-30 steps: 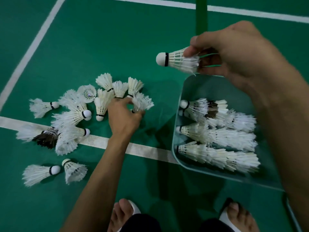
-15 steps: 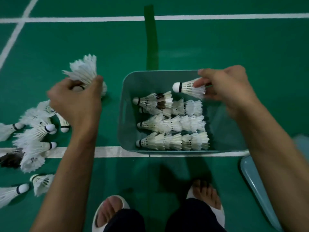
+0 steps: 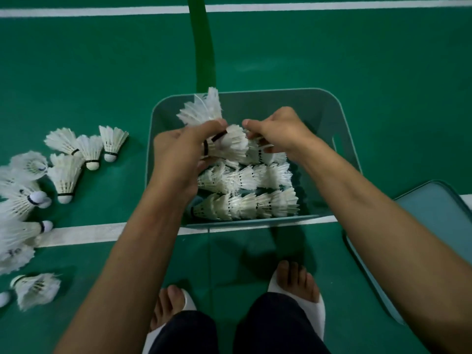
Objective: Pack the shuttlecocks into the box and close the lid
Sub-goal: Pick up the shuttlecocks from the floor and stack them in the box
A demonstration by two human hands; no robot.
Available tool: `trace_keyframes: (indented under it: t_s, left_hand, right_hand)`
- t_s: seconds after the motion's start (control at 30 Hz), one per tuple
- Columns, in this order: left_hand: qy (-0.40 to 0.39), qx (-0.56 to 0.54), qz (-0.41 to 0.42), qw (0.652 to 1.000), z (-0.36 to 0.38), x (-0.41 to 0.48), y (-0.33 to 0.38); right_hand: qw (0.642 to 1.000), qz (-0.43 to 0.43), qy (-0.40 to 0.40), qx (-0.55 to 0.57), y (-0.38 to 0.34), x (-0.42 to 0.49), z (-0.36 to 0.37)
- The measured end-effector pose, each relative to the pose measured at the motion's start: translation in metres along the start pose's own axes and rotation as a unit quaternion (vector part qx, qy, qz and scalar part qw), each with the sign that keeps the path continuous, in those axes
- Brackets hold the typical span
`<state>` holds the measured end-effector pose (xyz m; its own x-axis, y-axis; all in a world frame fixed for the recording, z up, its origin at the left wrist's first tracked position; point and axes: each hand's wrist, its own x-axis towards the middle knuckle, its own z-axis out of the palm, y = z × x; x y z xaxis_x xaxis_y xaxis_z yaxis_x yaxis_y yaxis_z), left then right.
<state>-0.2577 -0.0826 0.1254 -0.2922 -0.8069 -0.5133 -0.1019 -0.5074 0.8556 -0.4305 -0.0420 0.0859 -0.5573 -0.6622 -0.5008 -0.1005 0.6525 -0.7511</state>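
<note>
Both hands now over the box (image 3: pixel 342 116), where half a second back only the right reached in and the left was lifting a bunch off the floor at nine o'clock. Left hand (image 3: pixel 178 159) closed around a clutch of shuttlecocks (image 3: pixel 201 111), feather skirts fanning up toward twelve o'clock above the knuckles, black-banded corks poking out between thumb and fingers. Right hand (image 3: pixel 278 131) pinched shut on the feathered end of a single shuttlecock (image 3: pixel 258 152), set down onto the back row; exact finger contact partly hidden by the hand itself. Thumbs nearly meeting over the middle of the box, hands close but not touching. Inside, three nested rows (image 3: pixel 245 203) lying sideways, corks toward nine o'clock, the rear row mostly covered by the hands. Meaning for the task, as a judgement: one more bird joining the stack and a fresh handful arriving, so packing moving along but far from finished. Still plenty loose on the court floor (image 3: pixel 76 72) at nine o'clock: a scattered pile (image 3: pixel 63 172) across the white line. Lid (image 3: pixel 434 213) lying flat on the floor at three to four o'clock, just beside the box, not yet needed. Likely next: feeding the handful into the rows, corks aligned, without crushing feathers.
</note>
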Motion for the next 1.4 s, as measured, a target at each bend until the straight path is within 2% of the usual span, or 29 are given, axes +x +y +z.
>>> trace_keyframes:
  t_s: [0.23, 0.37, 0.47, 0.53, 0.57, 0.67, 0.73, 0.9, 1.0, 1.07, 1.2, 1.27, 1.33, 1.4]
  left_hand:
    - [-0.006, -0.014, -0.106, 0.994, -0.002, 0.025, -0.016]
    - [-0.004, -0.012, -0.128, 0.992, -0.007, 0.028, -0.023]
    - [-0.014, -0.009, -0.141, 0.990, -0.009, 0.026, -0.025]
    - [-0.028, -0.010, -0.145, 0.989, -0.009, 0.025, -0.025]
    - [-0.036, -0.013, -0.147, 0.988, -0.007, 0.024, -0.025]
    - [-0.056, -0.027, -0.152, 0.986, 0.001, 0.021, -0.022]
    - [-0.067, -0.041, -0.152, 0.985, 0.005, 0.018, -0.020]
    - [-0.072, -0.064, -0.150, 0.984, 0.011, 0.011, -0.022]
    - [-0.098, -0.007, -0.145, 0.985, 0.006, 0.009, -0.027]
    - [-0.075, 0.028, -0.115, 0.990, 0.000, 0.010, -0.028]
    - [0.033, 0.144, 0.010, 0.989, -0.011, 0.015, -0.032]
    - [0.039, 0.253, 0.064, 0.965, -0.014, 0.018, -0.035]
    - [0.047, 0.393, 0.111, 0.912, -0.017, 0.019, -0.038]
    - [0.061, 0.476, 0.129, 0.868, -0.017, 0.018, -0.037]
  right_hand:
    - [0.978, 0.098, -0.049, 0.179, -0.004, 0.008, 0.018]
    - [0.960, 0.143, -0.084, 0.225, -0.003, 0.010, 0.020]
    - [0.974, 0.141, -0.040, 0.172, 0.003, 0.004, 0.010]
    - [0.985, 0.101, 0.028, 0.136, 0.009, -0.005, 0.001]
    - [0.987, 0.077, 0.034, 0.136, 0.010, -0.012, -0.004]
    - [0.986, 0.056, -0.092, 0.128, 0.011, -0.034, -0.017]
    - [0.984, 0.072, -0.137, 0.090, 0.010, -0.044, -0.021]
    - [0.998, 0.040, -0.001, 0.043, 0.020, -0.053, -0.013]
    - [0.995, 0.052, -0.032, 0.076, 0.020, -0.056, -0.013]
    - [0.995, 0.053, -0.028, 0.079, 0.021, -0.054, -0.020]
    - [0.989, -0.004, 0.116, -0.096, 0.028, -0.038, -0.035]
    - [0.976, -0.022, 0.160, -0.147, 0.025, -0.029, -0.035]
    - [0.972, -0.017, 0.172, -0.157, 0.020, -0.019, -0.031]
    - [0.976, 0.006, 0.170, -0.139, 0.015, -0.007, -0.026]
